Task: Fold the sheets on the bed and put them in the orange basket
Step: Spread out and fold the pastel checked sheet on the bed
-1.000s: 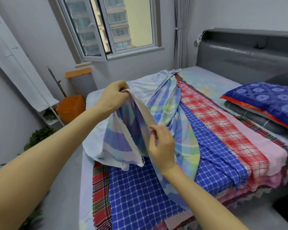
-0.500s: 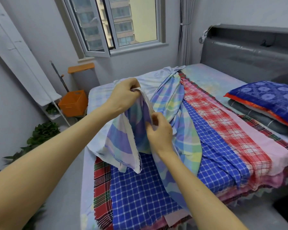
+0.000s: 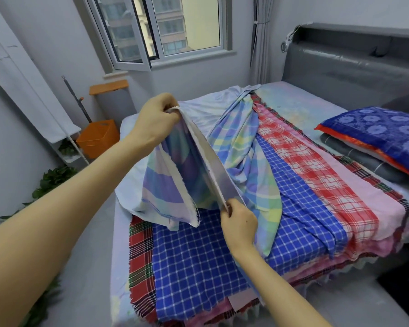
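A pastel plaid sheet (image 3: 243, 147) lies half lifted over the bed. My left hand (image 3: 155, 121) grips its white hemmed edge up high, above the mattress. My right hand (image 3: 239, 220) pinches the same edge lower down and nearer to me, so the hem stretches taut between both hands. Beneath it lie a blue checked sheet (image 3: 198, 263), a red checked sheet (image 3: 321, 178), a pink sheet (image 3: 376, 197) and a dark tartan sheet (image 3: 139, 251). The orange basket (image 3: 98, 138) stands on the floor beyond the bed's left side, under the window.
A blue flowered pillow (image 3: 383, 131) rests on a grey one by the grey headboard (image 3: 354, 64) at right. A grey bin with an orange lid (image 3: 111, 97), a white rack (image 3: 33, 90) and green plants (image 3: 52, 180) stand along the left wall. A narrow floor strip runs left of the bed.
My right hand has slid down the hem toward me, away from the left hand, and the edge between them is now longer and taut. My left hand holds its grip up high.
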{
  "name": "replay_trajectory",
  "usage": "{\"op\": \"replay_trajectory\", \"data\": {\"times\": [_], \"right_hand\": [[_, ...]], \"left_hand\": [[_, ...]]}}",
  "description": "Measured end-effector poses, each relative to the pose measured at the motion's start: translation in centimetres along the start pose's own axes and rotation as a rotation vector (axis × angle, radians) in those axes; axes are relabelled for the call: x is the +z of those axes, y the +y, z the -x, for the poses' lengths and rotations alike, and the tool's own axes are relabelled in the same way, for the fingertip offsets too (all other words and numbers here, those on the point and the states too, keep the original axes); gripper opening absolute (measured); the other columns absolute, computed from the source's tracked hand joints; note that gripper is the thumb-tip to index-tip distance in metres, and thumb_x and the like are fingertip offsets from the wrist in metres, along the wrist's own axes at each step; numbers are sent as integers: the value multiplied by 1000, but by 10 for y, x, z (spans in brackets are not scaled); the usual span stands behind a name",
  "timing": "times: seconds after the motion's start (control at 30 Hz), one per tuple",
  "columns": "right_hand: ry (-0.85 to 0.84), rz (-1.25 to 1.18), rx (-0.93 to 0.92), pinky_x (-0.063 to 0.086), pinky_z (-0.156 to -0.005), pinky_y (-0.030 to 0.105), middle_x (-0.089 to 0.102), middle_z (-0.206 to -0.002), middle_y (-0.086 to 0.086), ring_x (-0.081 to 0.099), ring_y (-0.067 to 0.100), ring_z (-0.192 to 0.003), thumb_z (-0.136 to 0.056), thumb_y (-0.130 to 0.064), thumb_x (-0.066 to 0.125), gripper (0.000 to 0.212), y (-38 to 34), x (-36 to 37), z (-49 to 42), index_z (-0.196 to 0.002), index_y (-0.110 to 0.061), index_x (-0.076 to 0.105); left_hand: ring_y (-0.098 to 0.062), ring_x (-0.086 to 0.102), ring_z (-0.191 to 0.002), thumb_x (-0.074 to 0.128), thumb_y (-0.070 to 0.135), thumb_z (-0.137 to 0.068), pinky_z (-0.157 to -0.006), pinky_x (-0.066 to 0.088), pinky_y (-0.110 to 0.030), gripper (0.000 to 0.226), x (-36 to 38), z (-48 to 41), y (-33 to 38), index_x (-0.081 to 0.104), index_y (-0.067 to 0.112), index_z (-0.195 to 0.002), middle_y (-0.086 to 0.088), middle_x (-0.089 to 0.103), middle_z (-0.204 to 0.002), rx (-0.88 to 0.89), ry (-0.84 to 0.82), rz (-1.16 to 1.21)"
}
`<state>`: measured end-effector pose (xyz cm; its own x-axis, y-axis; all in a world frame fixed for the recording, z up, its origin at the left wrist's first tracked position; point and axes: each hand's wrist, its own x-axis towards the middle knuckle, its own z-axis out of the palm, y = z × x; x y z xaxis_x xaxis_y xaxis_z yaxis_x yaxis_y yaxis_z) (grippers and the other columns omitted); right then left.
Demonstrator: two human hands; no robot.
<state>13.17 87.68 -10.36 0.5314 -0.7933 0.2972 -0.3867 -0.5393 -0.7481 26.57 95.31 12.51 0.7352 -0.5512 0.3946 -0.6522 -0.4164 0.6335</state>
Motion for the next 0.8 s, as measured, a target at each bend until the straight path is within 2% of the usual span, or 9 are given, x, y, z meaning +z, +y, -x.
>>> {"op": "replay_trajectory", "data": {"times": [0.1, 0.2, 0.3, 0.37, 0.47, 0.6, 0.7, 0.8], "right_hand": [[71, 87, 4, 27, -51, 29, 51, -58, 4, 50, 27, -54, -74, 0, 65, 13, 20, -6, -8, -66, -10, 62], [101, 303, 1, 27, -51, 28, 51, -62, 8, 49, 30, -56, -63, -4, 78, 16, 32, -13, -20, -60, -11, 65], [97, 354, -71, 33, -52, 30, 60, -78, 11, 54, 32, -65, -64, -2, 78, 14, 43, -14, -28, -62, -9, 66], [80, 239, -78, 33, -51, 30, 60, -80, 13, 56, 33, -66, -76, 1, 68, 8, 49, -15, -33, -72, -4, 63], [64, 20, 56, 23, -46, 31, 48, -66, 5, 44, 25, -56, -94, -6, 46, 11, 56, -20, -39, -84, -7, 48], [138, -287, 164, 24, -48, 28, 41, -65, -5, 38, 15, -53, -99, -10, 37, 6, 56, -35, -44, -93, -11, 36], [-14, -362, 128, 26, -49, 29, 42, -63, 1, 37, 16, -52, -97, -9, 42, 8, 58, -43, -39, -99, -14, 37], [-200, -348, 26, 26, -46, 20, 43, -59, 3, 39, 8, -49, -90, -21, 63, 19, 71, -53, -26, -100, -19, 47]], "left_hand": [[-22, 47, -81, 47, 3, -89, -72, 41, -33, 9, 1, 1, -6, 56, 1, -88, -12, 51, -84, 7, -7, -14], [-20, 46, -79, 48, 3, -87, -69, 38, -32, 8, -1, 1, -11, 54, 4, -84, -12, 51, -82, 1, -3, 10], [-19, 46, -78, 48, 2, -86, -70, 38, -33, 10, -5, 1, -15, 54, 8, -81, -8, 51, -79, -10, -2, 29], [-20, 47, -80, 49, 5, -87, -72, 40, -35, 9, -7, 2, -15, 55, 9, -83, -7, 53, -81, -2, -10, 9], [-20, 49, -84, 47, 7, -91, -68, 43, -30, 10, -10, 7, -16, 57, 4, -91, -11, 55, -88, 14, -12, 0], [-21, 48, -83, 46, 6, -91, -71, 41, -31, 10, -12, 16, -31, 56, 4, -87, -13, 55, -87, -32, -20, -1], [-13, 46, -76, 45, 6, -93, -64, 38, -24, 11, -13, 21, -44, 52, 9, -85, -2, 51, -80, -126, 5, 70], [-12, 46, -79, 42, 10, -97, -64, 38, -22, 11, -15, 24, -58, 52, 11, -92, 3, 49, -81, -213, 15, 81]]}}
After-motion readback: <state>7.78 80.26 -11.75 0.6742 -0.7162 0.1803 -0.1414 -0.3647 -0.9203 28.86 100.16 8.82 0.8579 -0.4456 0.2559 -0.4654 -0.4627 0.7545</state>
